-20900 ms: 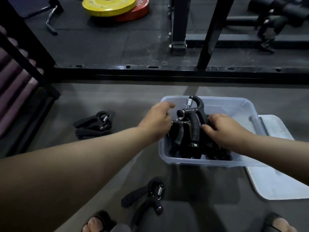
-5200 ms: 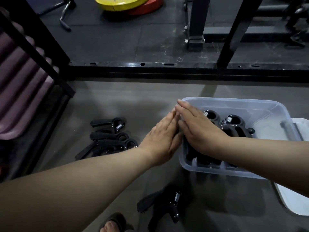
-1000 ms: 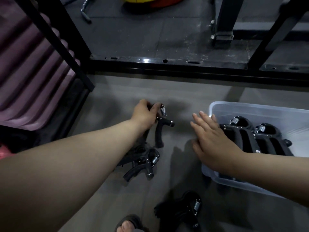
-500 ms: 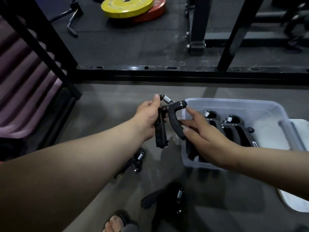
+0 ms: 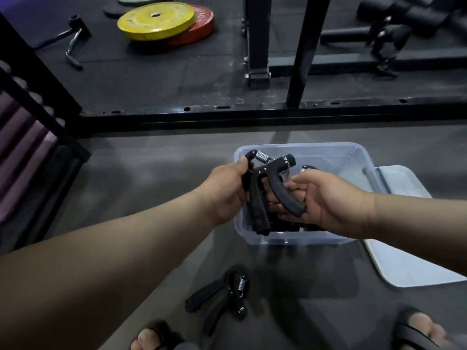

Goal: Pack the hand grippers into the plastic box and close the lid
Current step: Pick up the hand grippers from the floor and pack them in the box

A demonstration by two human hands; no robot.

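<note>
Nearest my view, spare hand grippers (image 5: 222,294) lie on the grey floor (image 5: 151,168) just beyond a sandalled foot (image 5: 149,337). The left hand (image 5: 225,193) grips one handle of a black hand gripper (image 5: 265,171) and the right hand (image 5: 328,198) curls round the other, over the near-left corner of the open plastic box (image 5: 328,145). The lid (image 5: 409,261) lies flat beside its right edge. Weight plates (image 5: 156,21) rest far off.
</note>
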